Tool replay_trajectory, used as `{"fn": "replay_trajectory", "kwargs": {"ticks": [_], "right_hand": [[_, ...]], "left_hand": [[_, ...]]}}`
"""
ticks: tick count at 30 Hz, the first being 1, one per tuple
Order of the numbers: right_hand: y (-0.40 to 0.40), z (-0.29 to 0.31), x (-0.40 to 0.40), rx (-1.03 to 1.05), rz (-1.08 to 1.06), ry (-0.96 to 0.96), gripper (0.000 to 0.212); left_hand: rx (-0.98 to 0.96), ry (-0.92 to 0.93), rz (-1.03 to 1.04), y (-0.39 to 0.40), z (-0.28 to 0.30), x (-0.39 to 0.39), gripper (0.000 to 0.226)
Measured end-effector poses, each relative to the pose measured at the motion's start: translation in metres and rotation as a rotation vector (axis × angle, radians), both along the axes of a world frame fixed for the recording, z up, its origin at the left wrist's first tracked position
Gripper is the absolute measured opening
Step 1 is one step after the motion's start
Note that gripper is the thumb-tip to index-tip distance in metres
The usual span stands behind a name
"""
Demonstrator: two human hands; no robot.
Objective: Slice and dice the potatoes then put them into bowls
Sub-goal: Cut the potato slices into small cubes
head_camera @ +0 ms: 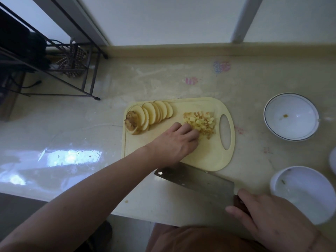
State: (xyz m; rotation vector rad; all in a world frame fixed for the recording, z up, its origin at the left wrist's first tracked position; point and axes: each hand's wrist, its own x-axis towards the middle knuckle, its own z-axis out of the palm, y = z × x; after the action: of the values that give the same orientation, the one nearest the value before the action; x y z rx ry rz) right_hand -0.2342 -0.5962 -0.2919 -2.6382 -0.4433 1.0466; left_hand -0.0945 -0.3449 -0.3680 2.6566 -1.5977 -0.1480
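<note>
The diced potato [201, 124] is touched by the curled fingers of the left hand [174, 142] on the cutting board [209, 153], beside its handle hole. Potato slices [156, 113] are fanned at the board's opposite end. The cleaver [196, 180] is gripped by the right hand [272, 219] just below the board.

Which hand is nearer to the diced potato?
Left. The left hand has its fingers at the diced potato on the board; the right hand holds the knife off the board's near edge.

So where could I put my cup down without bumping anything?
Bare counter lies left of the cutting board, below the black rack. Another patch runs between board and back wall. The right side is crowded: two white bowls and the cleaver.
</note>
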Motion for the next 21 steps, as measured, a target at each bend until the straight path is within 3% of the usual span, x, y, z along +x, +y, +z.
{"fn": "replay_trajectory", "kwargs": {"ticks": [6, 15, 21], "right_hand": [[0.000, -0.001, -0.001, 0.006, 0.007, -0.006, 0.092], [0.000, 0.000, -0.001, -0.018, 0.008, 0.010, 0.096], [-0.012, 0.003, -0.008, 0.069, -0.121, -0.052, 0.078]], "left_hand": [[0.031, 0.049, -0.075, 0.001, 0.008, 0.004, 0.019], [-0.284, 0.224, 0.019, 0.005, 0.010, 0.016, 0.017], [-0.335, 0.192, 0.134, 0.051, 0.017, 0.027, 0.020]]}}
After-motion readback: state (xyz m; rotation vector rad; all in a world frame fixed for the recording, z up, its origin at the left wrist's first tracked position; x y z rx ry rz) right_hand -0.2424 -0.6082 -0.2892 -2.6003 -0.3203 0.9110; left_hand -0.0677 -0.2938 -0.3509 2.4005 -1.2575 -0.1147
